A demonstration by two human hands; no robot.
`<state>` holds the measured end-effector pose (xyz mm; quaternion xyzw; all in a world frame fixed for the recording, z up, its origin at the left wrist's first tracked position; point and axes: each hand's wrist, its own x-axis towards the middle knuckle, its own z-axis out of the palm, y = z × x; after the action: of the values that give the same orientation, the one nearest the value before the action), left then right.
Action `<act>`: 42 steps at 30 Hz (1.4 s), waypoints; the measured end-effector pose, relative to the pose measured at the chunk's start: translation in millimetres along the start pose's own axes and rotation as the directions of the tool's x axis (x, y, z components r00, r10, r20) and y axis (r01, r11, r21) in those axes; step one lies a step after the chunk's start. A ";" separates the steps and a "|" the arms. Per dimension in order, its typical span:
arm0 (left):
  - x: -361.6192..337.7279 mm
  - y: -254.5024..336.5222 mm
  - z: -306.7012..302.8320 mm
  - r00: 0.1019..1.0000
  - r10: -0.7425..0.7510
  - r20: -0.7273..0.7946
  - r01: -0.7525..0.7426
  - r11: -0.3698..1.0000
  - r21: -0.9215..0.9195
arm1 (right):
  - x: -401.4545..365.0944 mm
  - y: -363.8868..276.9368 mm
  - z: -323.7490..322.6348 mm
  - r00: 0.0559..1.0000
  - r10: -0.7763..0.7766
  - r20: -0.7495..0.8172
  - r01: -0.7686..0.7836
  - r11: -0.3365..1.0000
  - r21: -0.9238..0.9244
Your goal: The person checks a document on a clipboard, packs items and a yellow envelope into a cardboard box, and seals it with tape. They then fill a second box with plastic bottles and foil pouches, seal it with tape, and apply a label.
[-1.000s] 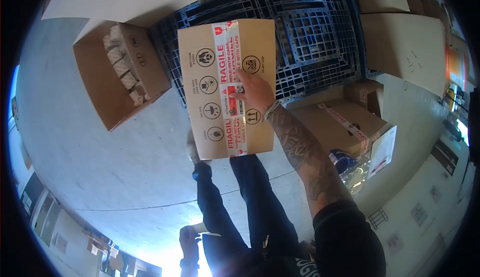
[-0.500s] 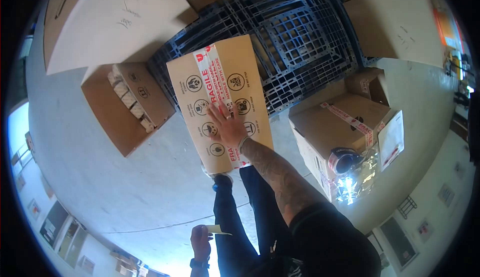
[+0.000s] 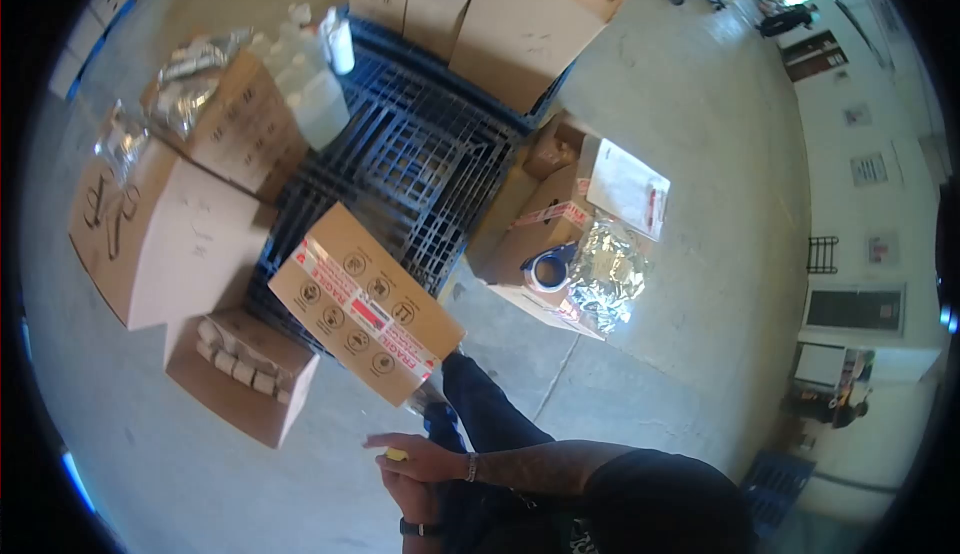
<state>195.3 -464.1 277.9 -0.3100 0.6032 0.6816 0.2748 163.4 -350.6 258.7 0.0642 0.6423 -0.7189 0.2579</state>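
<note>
At 8 o'clock from the taped box, an open box (image 3: pixel 240 379) holds a row of pale wrapped pieces. The taped box (image 3: pixel 367 306) lies left of the view's centre, closed and plain brown, its long side slanting from 10 to 4 o'clock, with the blue pallet (image 3: pixel 425 159) toward 1 o'clock. Near its 5 o'clock side, the left hand (image 3: pixel 408 494) reaches up from a dark wristband and meets the right hand (image 3: pixel 430 459), whose tattooed forearm comes in from 3 o'clock, index finger extended. A small yellow slip (image 3: pixel 397 454) shows among their fingers; which hand grips it, I cannot tell. Neither hand touches the taped box. Its red-and-white tape reads "FRAGILE", between two rows of round black handling symbols. At 3 o'clock, a tape roll (image 3: pixel 548 272) sits beside crumpled foil (image 3: pixel 608 272); a clipboard (image 3: pixel 628 186) bears writing too small to read.
</note>
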 end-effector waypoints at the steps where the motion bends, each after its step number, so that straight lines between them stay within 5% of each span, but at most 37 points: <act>1: -9.4 21.6 4.2 0.998 -0.026 0.062 0.023 0.999 0.038 | -0.4 -1.9 -11.4 0.999 0.031 -0.007 -0.031 0.999 0.028; 2: -23.7 51.6 15.2 0.987 -0.121 0.103 0.109 0.987 0.117 | -3.6 -6.9 -22.3 0.998 0.066 -0.008 -0.065 0.996 0.059; 5: -44.5 46.2 -3.9 0.937 0.036 0.346 -0.158 0.930 0.331 | -10.3 -39.9 -62.1 0.931 0.314 -0.186 -0.263 0.931 0.254; 7: -51.9 54.7 1.8 0.965 -0.021 0.262 -0.086 0.917 0.389 | -5.1 -30.1 -95.8 0.866 -0.250 -0.432 0.128 0.948 -0.293; 9: -46.5 35.2 -12.9 0.984 -0.117 0.135 0.051 0.908 0.415 | -12.5 -61.8 -128.2 0.791 -0.161 -0.590 -0.041 0.948 -0.314; 11: -42.3 29.4 -15.2 0.996 -0.054 0.069 0.017 0.892 0.452 | 0.7 -15.9 -178.8 0.637 -0.526 -0.564 0.254 0.833 -0.491; 13: -34.1 38.5 -9.1 0.999 -0.052 0.013 0.039 0.864 0.502 | -8.8 -67.2 -229.1 0.762 0.008 -0.648 -0.175 0.965 -0.194; 15: -14.3 37.9 -6.6 0.999 -0.027 0.039 0.000 0.824 0.566 | 0.2 -63.0 -276.3 0.683 -0.250 -0.686 -0.031 0.929 -0.369; 17: 2.6 39.9 8.9 1.000 -0.026 -0.006 0.025 0.825 0.565 | 6.1 -82.4 -321.2 0.737 -0.066 -0.672 0.065 0.998 -0.027; 19: 18.8 44.4 34.0 0.997 -0.056 -0.062 0.081 0.820 0.566 | 21.3 -93.3 -371.3 0.696 -0.152 -0.702 0.133 0.988 -0.082; 21: 31.0 46.6 63.8 0.994 -0.084 -0.064 0.105 0.822 0.560 | 36.2 -94.5 -429.6 0.515 -0.519 -0.682 0.128 0.833 -0.538; 24: 40.4 52.7 113.1 0.993 -0.122 0.003 0.101 0.832 0.546 | 34.3 -89.7 -525.1 0.622 -0.124 -0.773 -0.239 0.910 -0.339; 26: 42.7 58.6 141.1 0.985 -0.160 0.057 0.105 0.836 0.539 | 32.7 -135.8 -558.4 0.521 -0.098 -0.848 -0.231 0.940 -0.250; 28: 47.3 62.9 151.8 0.965 -0.250 0.083 0.158 0.800 0.579 | 39.1 -131.5 -616.3 0.393 -0.327 -0.859 -0.294 0.841 -0.454; 30: 51.8 59.9 154.7 0.941 -0.332 0.070 0.233 0.783 0.577 | 50.2 -104.5 -690.1 0.331 -0.440 -0.834 0.003 0.885 -0.466; 31: 54.6 59.1 152.6 0.933 -0.357 0.038 0.272 0.774 0.572 | 49.3 -101.4 -723.0 0.384 -0.396 -0.834 -0.053 0.892 -0.448; 32: 56.2 59.3 149.5 0.924 -0.382 0.005 0.312 0.764 0.564 | 46.6 -80.4 -767.4 0.421 -0.478 -0.771 -0.265 0.748 -0.608; 34: 60.7 65.9 149.9 0.909 -0.412 -0.062 0.369 0.728 0.578 | 37.1 -83.2 -813.4 0.537 -0.315 -0.783 -0.452 0.676 -0.582; 37: 69.7 64.2 137.7 0.892 -0.433 -0.132 0.432 0.726 0.536 | 31.4 -75.9 -851.5 0.477 -0.230 -0.848 -0.595 0.626 -0.504; 40: 72.4 66.5 135.6 0.888 -0.428 -0.167 0.446 0.716 0.537 | 37.8 -50.3 -860.6 0.253 -0.411 -0.876 -0.655 0.593 -0.468; 42: 72.6 70.8 135.3 0.892 -0.421 -0.164 0.439 0.719 0.539 | 39.7 -45.3 -852.1 0.200 -0.373 -0.906 -0.602 0.683 -0.414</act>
<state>82.3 -338.3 280.2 -0.3565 0.6921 0.3858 0.4951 -94.9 454.9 140.4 0.4480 0.8660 -0.1694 -0.1435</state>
